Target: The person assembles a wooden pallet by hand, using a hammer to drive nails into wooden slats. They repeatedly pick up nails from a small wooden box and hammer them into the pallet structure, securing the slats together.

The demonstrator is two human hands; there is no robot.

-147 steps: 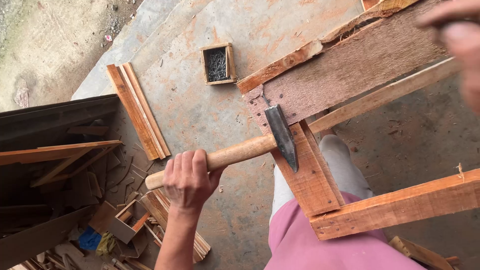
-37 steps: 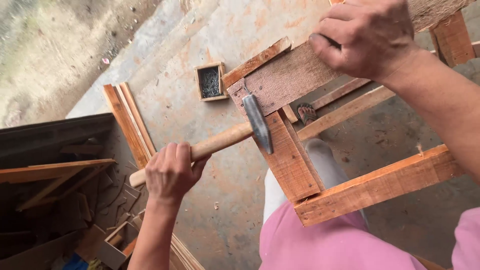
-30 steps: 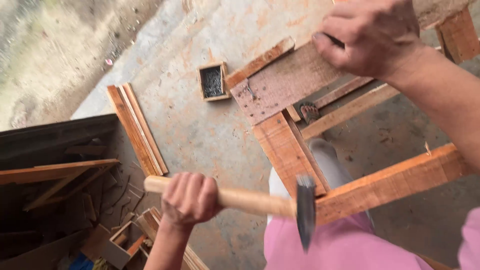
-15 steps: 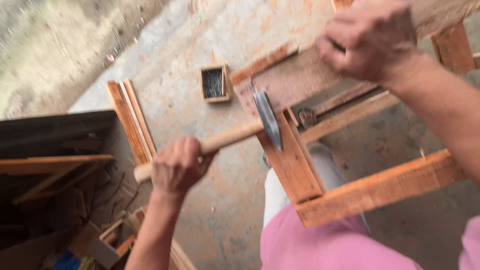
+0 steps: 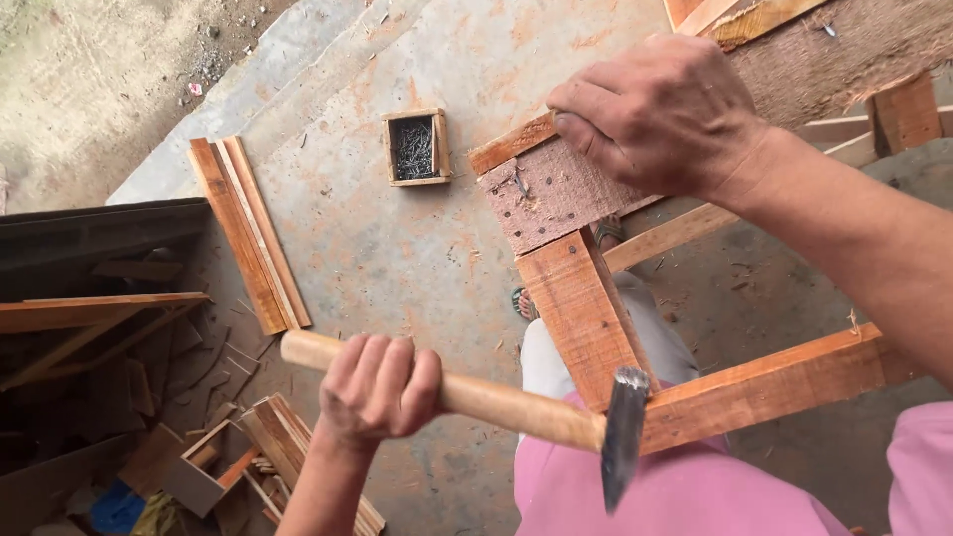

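My left hand (image 5: 377, 385) grips the pale wooden handle of a hammer (image 5: 496, 402). Its dark metal head (image 5: 623, 435) hangs low, near my pink clothing and clear of the wood. My right hand (image 5: 660, 114) presses down on a rough grey-brown board (image 5: 551, 197) of a wooden frame. That board carries several small nail marks near its left end. An orange-brown plank (image 5: 576, 308) runs down from it to a cross rail (image 5: 784, 377).
A small open wooden box of dark nails (image 5: 415, 147) sits on the concrete floor. Several long slats (image 5: 248, 233) lie to its left. Scrap wood and offcuts (image 5: 119, 397) pile up at lower left. A sandalled foot (image 5: 523, 303) shows beneath the frame.
The hammer head was against the board half a second ago; it has now swung back down toward my body. My right hand stays on the board.
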